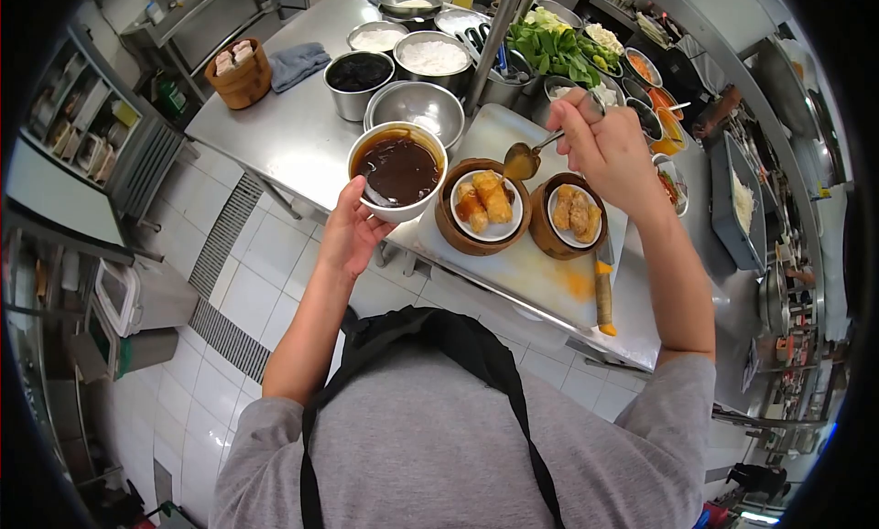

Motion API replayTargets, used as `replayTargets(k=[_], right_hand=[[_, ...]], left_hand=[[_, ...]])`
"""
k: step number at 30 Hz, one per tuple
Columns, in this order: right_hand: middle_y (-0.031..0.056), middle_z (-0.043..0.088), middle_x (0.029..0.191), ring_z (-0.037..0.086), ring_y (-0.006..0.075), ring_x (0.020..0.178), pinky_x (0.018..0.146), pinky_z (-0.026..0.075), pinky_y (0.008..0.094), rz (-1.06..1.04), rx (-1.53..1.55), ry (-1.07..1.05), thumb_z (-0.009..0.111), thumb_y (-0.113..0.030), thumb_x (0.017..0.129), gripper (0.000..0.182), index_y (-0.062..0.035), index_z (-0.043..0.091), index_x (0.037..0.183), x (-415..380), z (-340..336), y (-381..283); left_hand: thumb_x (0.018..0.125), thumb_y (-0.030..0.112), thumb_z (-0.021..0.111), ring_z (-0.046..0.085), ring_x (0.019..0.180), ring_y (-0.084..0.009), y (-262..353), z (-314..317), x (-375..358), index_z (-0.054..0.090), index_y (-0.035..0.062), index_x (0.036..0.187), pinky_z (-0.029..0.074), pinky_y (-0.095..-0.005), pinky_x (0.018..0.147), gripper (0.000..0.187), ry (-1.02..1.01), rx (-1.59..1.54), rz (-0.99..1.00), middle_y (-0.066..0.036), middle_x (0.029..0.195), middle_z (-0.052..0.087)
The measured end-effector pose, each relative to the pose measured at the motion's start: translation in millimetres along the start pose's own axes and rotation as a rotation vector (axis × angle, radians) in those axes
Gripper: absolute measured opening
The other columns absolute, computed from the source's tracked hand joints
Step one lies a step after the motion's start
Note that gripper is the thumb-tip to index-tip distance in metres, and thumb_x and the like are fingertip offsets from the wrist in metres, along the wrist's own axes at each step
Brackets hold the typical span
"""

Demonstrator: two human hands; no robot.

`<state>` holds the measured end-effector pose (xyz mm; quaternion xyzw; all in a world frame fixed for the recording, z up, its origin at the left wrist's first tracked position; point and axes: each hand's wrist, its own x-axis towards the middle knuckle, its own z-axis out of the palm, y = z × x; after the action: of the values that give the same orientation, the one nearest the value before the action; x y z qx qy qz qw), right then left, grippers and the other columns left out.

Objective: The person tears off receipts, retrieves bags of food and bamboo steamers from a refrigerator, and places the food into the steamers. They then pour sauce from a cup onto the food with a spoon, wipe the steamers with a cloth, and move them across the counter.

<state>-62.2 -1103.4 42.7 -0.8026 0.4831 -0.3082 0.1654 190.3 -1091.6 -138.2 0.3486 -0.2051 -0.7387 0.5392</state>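
Observation:
My left hand (350, 229) grips a white bowl (406, 209) of dark brown sauce (396, 167), tilted slightly, in front of the table's edge. In my right hand (600, 145) is a spoon (523, 161), its sauce-coated bowl hanging over the right rim of a bamboo steamer (482, 245). On the small white plate inside that steamer lie golden rolls (485, 202), with brown sauce on part of them. A second bamboo steamer (559, 249) stands to its right, under my right forearm, and holds similar rolls (577, 214) on a white plate.
Both steamers stand on a cutting board (540, 286), beside a yellow-handled knife (604, 296). Behind are metal bowls (417, 108), a pot of dark contents (359, 74), white powder (433, 57) and leafy greens (558, 53). Another steamer (240, 80) and a grey cloth (295, 65) sit at far left. A metal post (494, 44) rises behind the board.

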Motion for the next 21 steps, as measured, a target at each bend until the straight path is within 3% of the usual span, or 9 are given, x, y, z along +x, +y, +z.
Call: replayTargets(k=[4, 6, 9, 10, 13, 14, 17, 21], right_hand=[[0.0083, 0.055, 0.055, 0.053, 0.0145, 0.044, 0.045, 0.041, 0.0259, -0.099, 0.010, 0.055, 0.044, -0.017, 0.086, 0.022, 0.0006, 0.052, 0.074, -14, 23, 20], [0.0073, 0.057, 0.056, 0.053, 0.0113, 0.044, 0.044, 0.041, 0.0232, 0.144, 0.102, 0.148, 0.043, -0.020, 0.088, 0.025, -0.0008, 0.052, 0.074, -24, 23, 25], [0.0071, 0.056, 0.056, 0.051, 0.0089, 0.043, 0.042, 0.040, 0.0214, 0.288, 0.309, 0.252, 0.041, -0.023, 0.089, 0.027, -0.0020, 0.052, 0.076, -43, 37, 55], [0.0071, 0.056, 0.056, 0.051, 0.0089, 0.043, 0.042, 0.040, 0.0214, 0.285, 0.311, 0.253, 0.041, -0.023, 0.089, 0.027, -0.0020, 0.052, 0.076, -49, 37, 62], [0.0085, 0.054, 0.057, 0.047, 0.0101, 0.041, 0.039, 0.038, 0.0215, 0.342, 0.677, 0.582, 0.041, -0.024, 0.089, 0.025, -0.0015, 0.050, 0.082, -69, 37, 81], [0.0085, 0.054, 0.057, 0.047, 0.0101, 0.041, 0.039, 0.038, 0.0215, 0.339, 0.679, 0.583, 0.041, -0.024, 0.089, 0.025, -0.0015, 0.050, 0.082, -74, 38, 86], [0.0091, 0.053, 0.059, 0.047, 0.0128, 0.042, 0.040, 0.039, 0.0228, 0.539, 1.057, 0.722, 0.041, -0.026, 0.089, 0.026, -0.0017, 0.048, 0.080, -84, 39, 96], [0.0095, 0.053, 0.061, 0.048, 0.0133, 0.045, 0.043, 0.040, 0.0239, 0.533, 1.183, 0.794, 0.041, -0.025, 0.089, 0.026, -0.0010, 0.048, 0.082, -76, 28, 92]], left_hand=[[0.077, 0.041, 0.055, 0.056, 0.087, -0.0213, 0, 3, 2, 0.039, 0.0086, 0.115, 0.046, -0.0350, 0.078, 0.053, 0.008, 0.003, -0.005, -0.011, 0.100, 0.054], [0.077, 0.041, 0.056, 0.056, 0.087, -0.0215, 0, 8, 3, 0.039, 0.0078, 0.116, 0.046, -0.0348, 0.079, 0.054, 0.007, 0.005, 0.002, -0.012, 0.100, 0.054], [0.078, 0.043, 0.054, 0.056, 0.089, -0.0222, -1, 18, 0, 0.040, 0.0064, 0.114, 0.045, -0.0350, 0.080, 0.054, 0.023, 0.052, 0.024, -0.013, 0.101, 0.054], [0.078, 0.045, 0.052, 0.056, 0.091, -0.0227, -1, 21, 0, 0.041, 0.0057, 0.113, 0.045, -0.0355, 0.081, 0.054, 0.031, 0.095, 0.037, -0.014, 0.104, 0.053], [0.078, 0.043, 0.054, 0.055, 0.091, -0.0241, -3, 21, 5, 0.037, 0.0077, 0.116, 0.045, -0.0362, 0.081, 0.055, -0.011, 0.084, 0.014, -0.015, 0.105, 0.051], [0.077, 0.043, 0.054, 0.056, 0.091, -0.0242, -4, 24, 6, 0.036, 0.0075, 0.117, 0.045, -0.0363, 0.081, 0.056, -0.013, 0.088, 0.013, -0.015, 0.106, 0.051], [0.077, 0.043, 0.055, 0.056, 0.091, -0.0236, -6, 29, 11, 0.035, 0.0075, 0.117, 0.045, -0.0364, 0.081, 0.057, -0.038, 0.114, -0.007, -0.015, 0.106, 0.051], [0.076, 0.042, 0.056, 0.056, 0.091, -0.0232, -12, 39, 18, 0.035, 0.0067, 0.118, 0.044, -0.0360, 0.082, 0.059, -0.072, 0.142, -0.047, -0.015, 0.105, 0.052]])
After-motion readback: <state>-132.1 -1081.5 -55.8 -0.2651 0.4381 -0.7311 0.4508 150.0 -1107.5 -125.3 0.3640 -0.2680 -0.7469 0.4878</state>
